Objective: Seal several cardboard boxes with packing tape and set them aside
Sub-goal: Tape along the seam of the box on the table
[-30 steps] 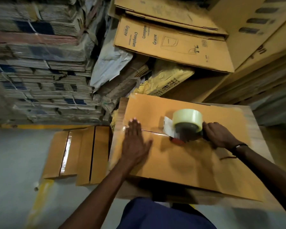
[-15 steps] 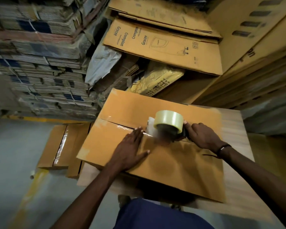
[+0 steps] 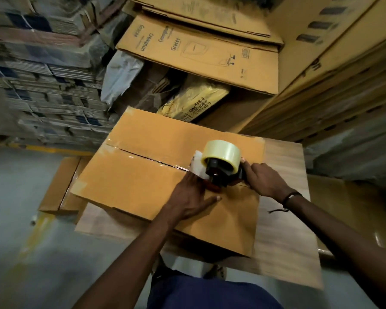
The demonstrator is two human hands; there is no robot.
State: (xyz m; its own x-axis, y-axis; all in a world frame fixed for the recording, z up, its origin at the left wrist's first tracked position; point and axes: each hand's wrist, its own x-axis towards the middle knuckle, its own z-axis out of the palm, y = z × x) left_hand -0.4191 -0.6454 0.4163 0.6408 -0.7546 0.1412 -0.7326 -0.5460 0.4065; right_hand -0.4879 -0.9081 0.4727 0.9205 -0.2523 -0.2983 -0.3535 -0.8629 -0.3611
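**Seam tape partway along the top of the current box**

Head view. My right hand (image 3: pixel 262 180) curls round the handle of the black tape dispenser (image 3: pixel 221 175), which carries a roll of clear packing tape (image 3: pixel 222 152) and sits on the flat brown cardboard box (image 3: pixel 143 184). The box lies on the pale wood-grain table (image 3: pixel 281 219). My left hand (image 3: pixel 191 197) lies flat with fingers spread, pressing the near flap just beside the dispenser's nose.

Progress, as I judge it: glossy tape covers the centre seam from the far left edge up to the dispenser; the short stretch of seam from there to the right edge looks bare. So this box is most of the way sealed, with cutting and setting aside yet to do.

Containers: the box's flaps are closed, contents hidden. On the floor to the left lies another brown box with a shiny taped seam (image 3: pixel 62 188), seemingly one finished. Flattened printed cartons (image 3: pixel 198 54) lean behind; I cannot tell how many boxes remain.
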